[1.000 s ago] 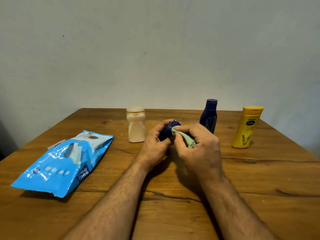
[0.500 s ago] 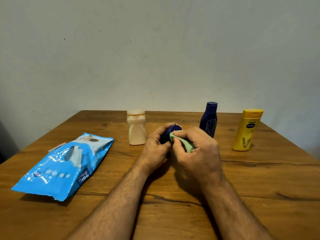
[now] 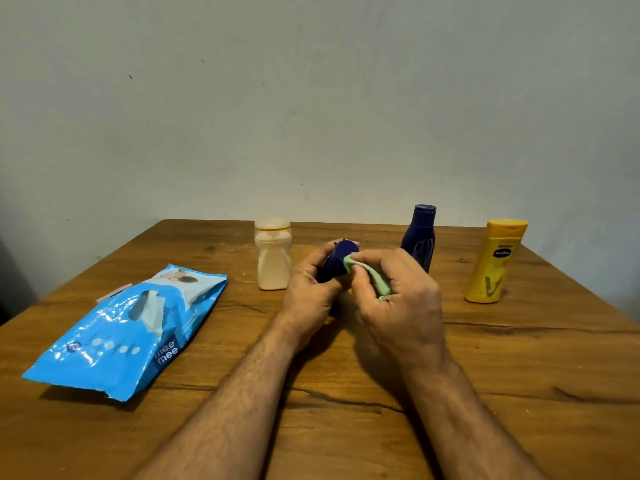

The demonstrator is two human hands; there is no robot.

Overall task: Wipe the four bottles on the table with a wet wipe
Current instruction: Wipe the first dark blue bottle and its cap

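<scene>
My left hand (image 3: 311, 289) grips a small dark blue bottle (image 3: 336, 259) above the middle of the table, mostly hidden by the fingers. My right hand (image 3: 398, 303) pinches a folded green wet wipe (image 3: 370, 277) and presses it against that bottle's top end. Three other bottles stand upright at the back: a cream one (image 3: 273, 256) to the left of my hands, a tall dark blue one (image 3: 420, 237) just behind my right hand, and a yellow one (image 3: 493, 261) at the far right.
A blue pack of wet wipes (image 3: 128, 332) lies flat on the left of the wooden table (image 3: 536, 368). A plain grey wall stands right behind the table's far edge.
Both hands have stayed together around the small bottle. The wipe has shifted slightly along the bottle's top end under my right fingers. The standing bottles and the pack have not moved.
</scene>
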